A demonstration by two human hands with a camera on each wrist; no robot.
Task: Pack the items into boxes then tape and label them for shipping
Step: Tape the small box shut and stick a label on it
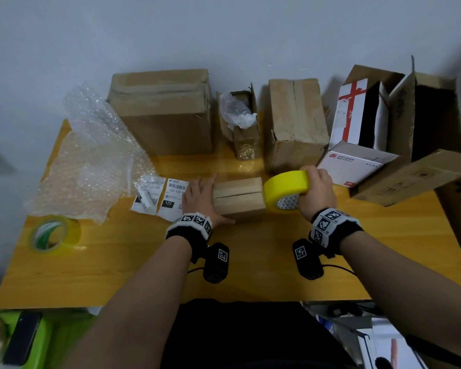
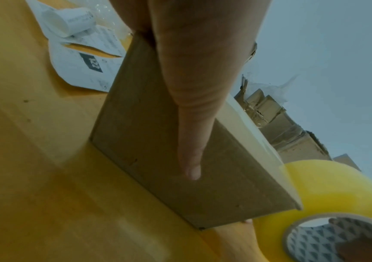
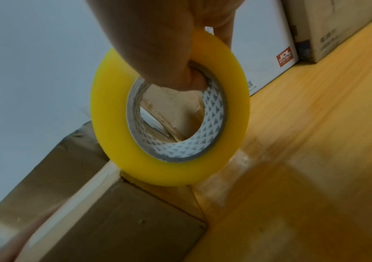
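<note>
A small closed cardboard box (image 1: 238,198) lies mid-table, with a pale strip of tape along its top. My left hand (image 1: 200,198) holds it steady: straight fingers lie against its left end and the thumb (image 2: 191,124) stretches along the front face of the box (image 2: 158,168). My right hand (image 1: 316,193) grips a yellow tape roll (image 1: 286,190), thumb hooked through the core. The roll (image 3: 108,106) stands on edge and touches the top right end of the box (image 3: 124,221). The roll (image 2: 337,195) also shows in the left wrist view.
Shipping labels (image 1: 168,195) lie just left of my left hand, beside bubble wrap (image 1: 91,161). A second tape roll (image 1: 55,234) sits front left. Large taped boxes (image 1: 165,113) (image 1: 296,121), a small open box (image 1: 240,121) and open cartons (image 1: 431,115) line the back and right.
</note>
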